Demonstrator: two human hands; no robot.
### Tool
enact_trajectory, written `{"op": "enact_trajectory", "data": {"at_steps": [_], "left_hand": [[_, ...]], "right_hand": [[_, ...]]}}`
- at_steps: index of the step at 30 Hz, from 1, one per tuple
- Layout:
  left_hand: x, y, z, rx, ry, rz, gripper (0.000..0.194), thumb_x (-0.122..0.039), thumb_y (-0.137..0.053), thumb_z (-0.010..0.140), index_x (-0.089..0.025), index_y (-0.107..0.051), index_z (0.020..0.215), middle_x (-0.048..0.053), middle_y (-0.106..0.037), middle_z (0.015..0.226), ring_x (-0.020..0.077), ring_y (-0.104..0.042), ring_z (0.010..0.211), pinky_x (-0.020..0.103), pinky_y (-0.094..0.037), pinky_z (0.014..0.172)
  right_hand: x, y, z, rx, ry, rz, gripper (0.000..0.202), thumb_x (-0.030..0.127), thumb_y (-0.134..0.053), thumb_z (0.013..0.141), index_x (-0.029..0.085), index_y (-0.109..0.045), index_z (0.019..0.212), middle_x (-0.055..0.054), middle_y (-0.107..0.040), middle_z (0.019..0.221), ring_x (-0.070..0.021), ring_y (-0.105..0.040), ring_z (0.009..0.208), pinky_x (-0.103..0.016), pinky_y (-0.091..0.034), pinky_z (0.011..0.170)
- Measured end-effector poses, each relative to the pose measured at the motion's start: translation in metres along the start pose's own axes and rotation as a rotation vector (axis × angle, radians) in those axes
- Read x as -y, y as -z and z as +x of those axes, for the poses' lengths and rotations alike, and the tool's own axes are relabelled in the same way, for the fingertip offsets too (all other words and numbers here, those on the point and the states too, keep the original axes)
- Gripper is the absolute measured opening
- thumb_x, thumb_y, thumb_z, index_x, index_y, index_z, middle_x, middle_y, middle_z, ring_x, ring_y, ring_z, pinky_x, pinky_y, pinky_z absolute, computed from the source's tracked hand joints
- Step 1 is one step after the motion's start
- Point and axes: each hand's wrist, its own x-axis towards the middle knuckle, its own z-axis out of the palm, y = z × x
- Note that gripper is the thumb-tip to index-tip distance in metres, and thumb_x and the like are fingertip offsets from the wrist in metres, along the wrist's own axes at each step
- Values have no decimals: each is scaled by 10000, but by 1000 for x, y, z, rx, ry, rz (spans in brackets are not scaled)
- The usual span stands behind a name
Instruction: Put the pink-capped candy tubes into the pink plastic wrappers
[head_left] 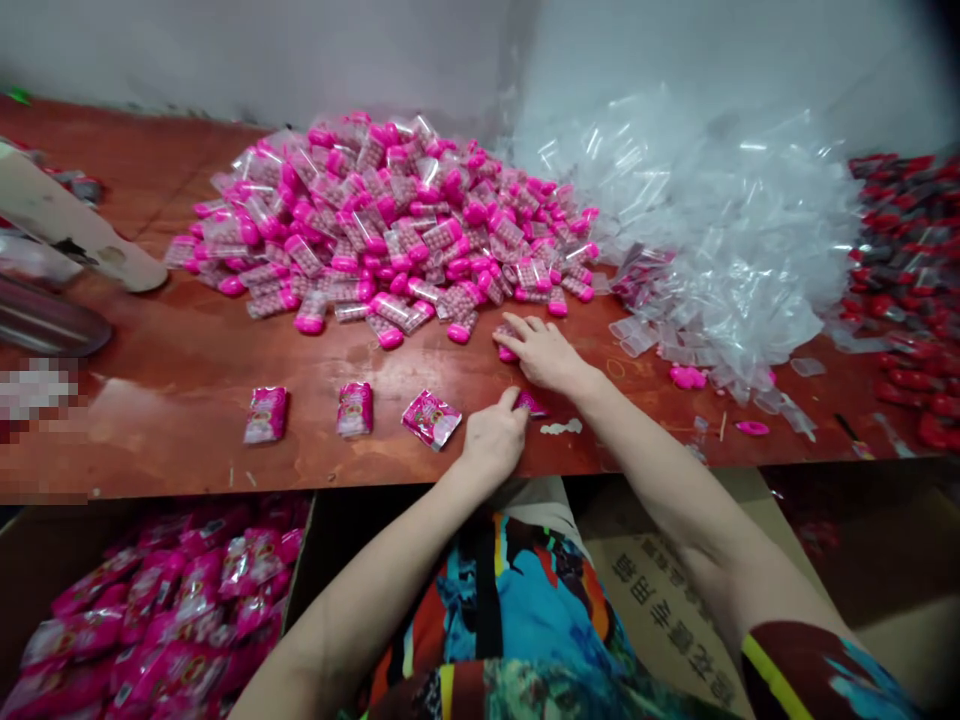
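Note:
My right hand (546,352) is at the front edge of a big pile of small clear bottles with pink caps (390,225), filled with pale pink beads. Its fingers curl over one pink-capped bottle (507,353), mostly hidden under them. Closer to me, my left hand (495,440) is closed with thumb and finger at a shiny pink packet (531,404), partly covered by the hand. To its left, three similar pink packets lie apart on the table: a tilted one (431,418), a middle one (355,409) and a far-left one (265,415).
Clear plastic pieces (720,250) are heaped at the right, beyond them red and dark items (907,270). Under the table's front edge (187,487), an open box holds many pink packets (165,610). A pale tube (82,225) lies at the left.

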Motion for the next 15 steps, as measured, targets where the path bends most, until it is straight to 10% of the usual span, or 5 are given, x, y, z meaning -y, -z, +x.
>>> {"op": "enact_trajectory", "data": {"at_steps": [4,8,15], "left_hand": [[-3,8,-5,-163,-46,-68,203,-281,-610,1004,-241,-808,1026,167,-646,1411,325,-689,1146,430,-521,958],[-10,18,-8,-256,-49,-111,240,-286,-599,1015,-270,-812,1126,158,-610,1480,326,-628,1289,435,-489,1073],[-9,20,-15,-164,-20,-148,301,-243,-694,947,-293,-816,1217,174,-607,1524,351,-679,1209,445,-476,1052]], "right_hand": [[-6,-7,-30,-128,-166,221,221,221,-614,922,139,-733,1089,-213,-684,1293,-366,-576,1165,-489,-430,975],[8,-10,-62,-473,-564,1063,85,266,-692,829,239,-612,837,-3,-641,744,-218,-582,736,-355,-457,760],[52,-5,-95,-505,-656,1662,342,490,-823,800,218,-618,836,20,-635,783,-146,-564,681,-301,-471,690]]}}
